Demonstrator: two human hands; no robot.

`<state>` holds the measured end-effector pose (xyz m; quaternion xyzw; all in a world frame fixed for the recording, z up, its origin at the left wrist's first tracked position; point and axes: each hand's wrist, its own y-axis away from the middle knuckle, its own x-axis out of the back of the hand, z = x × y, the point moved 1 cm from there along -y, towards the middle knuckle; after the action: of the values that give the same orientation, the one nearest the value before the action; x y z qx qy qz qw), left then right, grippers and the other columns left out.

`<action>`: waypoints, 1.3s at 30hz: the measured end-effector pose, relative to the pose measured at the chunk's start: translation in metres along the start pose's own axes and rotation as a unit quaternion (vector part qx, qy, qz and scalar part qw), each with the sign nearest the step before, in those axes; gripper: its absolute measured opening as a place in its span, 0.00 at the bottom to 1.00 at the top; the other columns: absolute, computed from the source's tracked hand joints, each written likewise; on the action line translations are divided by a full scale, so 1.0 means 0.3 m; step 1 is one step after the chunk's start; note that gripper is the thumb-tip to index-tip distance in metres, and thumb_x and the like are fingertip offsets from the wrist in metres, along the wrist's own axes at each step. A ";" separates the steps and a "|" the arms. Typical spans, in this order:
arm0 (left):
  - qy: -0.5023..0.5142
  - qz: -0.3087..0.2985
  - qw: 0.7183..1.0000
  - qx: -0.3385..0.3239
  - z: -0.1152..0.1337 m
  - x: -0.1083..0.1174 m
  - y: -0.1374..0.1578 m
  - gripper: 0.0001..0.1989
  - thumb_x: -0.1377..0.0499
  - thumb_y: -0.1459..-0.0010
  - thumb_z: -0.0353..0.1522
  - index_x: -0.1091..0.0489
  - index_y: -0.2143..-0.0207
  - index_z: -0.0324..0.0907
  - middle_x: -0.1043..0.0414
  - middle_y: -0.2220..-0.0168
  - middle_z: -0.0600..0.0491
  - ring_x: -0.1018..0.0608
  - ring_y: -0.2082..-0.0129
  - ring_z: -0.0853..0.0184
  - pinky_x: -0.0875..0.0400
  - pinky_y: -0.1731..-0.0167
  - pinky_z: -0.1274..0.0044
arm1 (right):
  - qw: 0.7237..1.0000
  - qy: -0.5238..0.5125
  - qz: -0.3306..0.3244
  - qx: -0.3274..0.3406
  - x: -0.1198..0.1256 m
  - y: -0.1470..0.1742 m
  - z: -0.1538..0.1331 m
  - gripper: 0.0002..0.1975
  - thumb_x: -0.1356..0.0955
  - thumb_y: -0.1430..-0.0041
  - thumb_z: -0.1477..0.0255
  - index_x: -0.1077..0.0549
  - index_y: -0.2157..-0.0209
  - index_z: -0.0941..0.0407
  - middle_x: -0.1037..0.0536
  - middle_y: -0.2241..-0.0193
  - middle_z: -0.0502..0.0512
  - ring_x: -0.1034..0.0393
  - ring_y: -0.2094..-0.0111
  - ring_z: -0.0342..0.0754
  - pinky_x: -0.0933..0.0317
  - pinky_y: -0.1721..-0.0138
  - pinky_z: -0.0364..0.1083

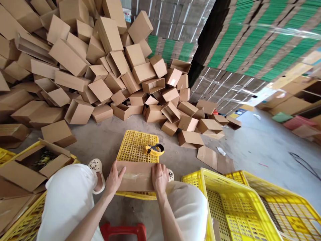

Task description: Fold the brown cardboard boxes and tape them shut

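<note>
White trousers lie nearest, knees apart, with red plastic, probably a stool's edge, between them. Bare forearms slant forward and inward over the thighs. The left hand clasps the left end of a brown cardboard carton, thumb laid inward across its top and fingers at the edge; the right hand grips the opposite end, knuckles bent, fingers close together. The carton lies across the near part of a gridded yellow plastic crate; just beyond it on the crate sits a yellow-and-black tape dispenser. Open yellow plastic baskets stand to the right. Farther off, cardboard boxes, many open, heap over the floor before green-and-brown bundled stacks.
</note>
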<state>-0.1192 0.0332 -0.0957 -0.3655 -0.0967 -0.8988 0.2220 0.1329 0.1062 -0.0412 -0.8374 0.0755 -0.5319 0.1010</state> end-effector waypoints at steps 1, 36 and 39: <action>-0.003 0.005 1.000 -0.005 -0.004 -0.004 -0.001 0.37 0.51 0.29 0.51 0.51 0.28 0.36 0.33 0.33 0.33 0.25 0.35 0.48 0.25 0.42 0.62 | 0.999 0.022 0.014 0.023 -0.009 0.013 -0.036 0.16 0.40 0.27 0.65 0.23 0.55 0.56 0.21 0.57 0.63 0.30 0.53 0.58 0.41 0.45 0.55; -0.043 0.016 0.997 -0.056 -0.081 -0.004 0.083 0.46 0.50 0.30 0.52 0.59 0.24 0.29 0.49 0.26 0.28 0.33 0.30 0.45 0.28 0.38 0.61 | 0.997 -0.017 -0.030 0.067 -0.087 0.376 -0.092 0.27 0.42 0.25 0.67 0.34 0.31 0.60 0.33 0.31 0.68 0.42 0.28 0.61 0.48 0.30 0.64; 0.012 -0.061 0.998 0.031 -0.088 0.017 0.092 0.49 0.44 0.35 0.53 0.57 0.25 0.30 0.37 0.31 0.29 0.27 0.34 0.47 0.28 0.39 0.62 | 0.990 -0.107 -0.035 -0.084 -0.021 0.291 0.048 0.33 0.37 0.30 0.54 0.29 0.36 0.63 0.26 0.37 0.73 0.34 0.33 0.65 0.40 0.34 0.61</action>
<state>-0.1257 -0.0018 -0.1106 -0.3413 -0.1445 -0.9113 0.1790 0.1415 0.0244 -0.0745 -0.8972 0.0789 -0.4341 0.0192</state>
